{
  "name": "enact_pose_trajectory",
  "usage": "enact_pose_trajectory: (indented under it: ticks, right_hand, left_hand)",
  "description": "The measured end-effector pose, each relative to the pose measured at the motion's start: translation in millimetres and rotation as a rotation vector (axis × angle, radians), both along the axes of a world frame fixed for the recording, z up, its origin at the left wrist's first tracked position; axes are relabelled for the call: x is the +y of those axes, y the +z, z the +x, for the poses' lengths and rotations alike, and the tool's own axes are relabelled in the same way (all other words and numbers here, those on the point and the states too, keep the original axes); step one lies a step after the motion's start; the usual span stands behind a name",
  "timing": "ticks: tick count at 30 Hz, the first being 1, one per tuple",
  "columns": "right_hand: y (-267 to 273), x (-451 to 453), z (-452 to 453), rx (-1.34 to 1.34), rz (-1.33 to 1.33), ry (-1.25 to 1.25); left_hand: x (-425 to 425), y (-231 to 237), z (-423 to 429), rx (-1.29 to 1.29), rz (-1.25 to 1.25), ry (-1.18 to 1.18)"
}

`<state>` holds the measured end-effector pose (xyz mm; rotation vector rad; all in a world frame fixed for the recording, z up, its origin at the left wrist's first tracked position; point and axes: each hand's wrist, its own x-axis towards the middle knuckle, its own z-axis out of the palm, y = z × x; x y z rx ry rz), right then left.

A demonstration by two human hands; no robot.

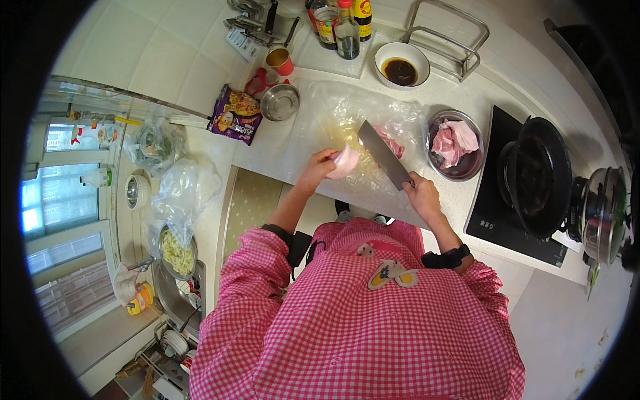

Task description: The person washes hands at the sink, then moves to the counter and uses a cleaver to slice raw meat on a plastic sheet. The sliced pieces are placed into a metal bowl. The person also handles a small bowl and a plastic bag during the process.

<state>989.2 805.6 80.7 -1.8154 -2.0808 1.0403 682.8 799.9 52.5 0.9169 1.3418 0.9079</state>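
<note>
My left hand (317, 169) pinches a pale pink piece of meat (345, 162) above a sheet of clear plastic (320, 115) on the counter. In my right hand (423, 196) is a Chinese cleaver (383, 154), its broad blade slanting up and to the left. Red raw meat (392, 141) lies on the plastic just beyond the blade, which partly hides it. A yellowish area shows through the plastic beneath. To the right, a metal bowl (456, 172) contains larger chunks of raw meat (454, 141).
A white bowl of dark sauce (400, 70) and several bottles (347, 32) stand at the back. Right is a black cooktop (492, 200) with a wok (537, 175). A steel bowl (280, 101) and purple food packet (236, 115) sit left, with a sink (167, 285) farther off.
</note>
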Motion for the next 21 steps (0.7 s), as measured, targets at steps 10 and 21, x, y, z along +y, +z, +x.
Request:
enact_pose_trajectory:
  ticks: [10,21]
  right_hand:
    - [7,7,2,0.039,-0.095,-0.023]
    - [-1,-13,-7,-0.056,0.120,0.123]
  left_hand:
    - [9,-29,57,0.858,0.145,-0.376]
    - [-10,-37,72,1.038,0.429,-0.159]
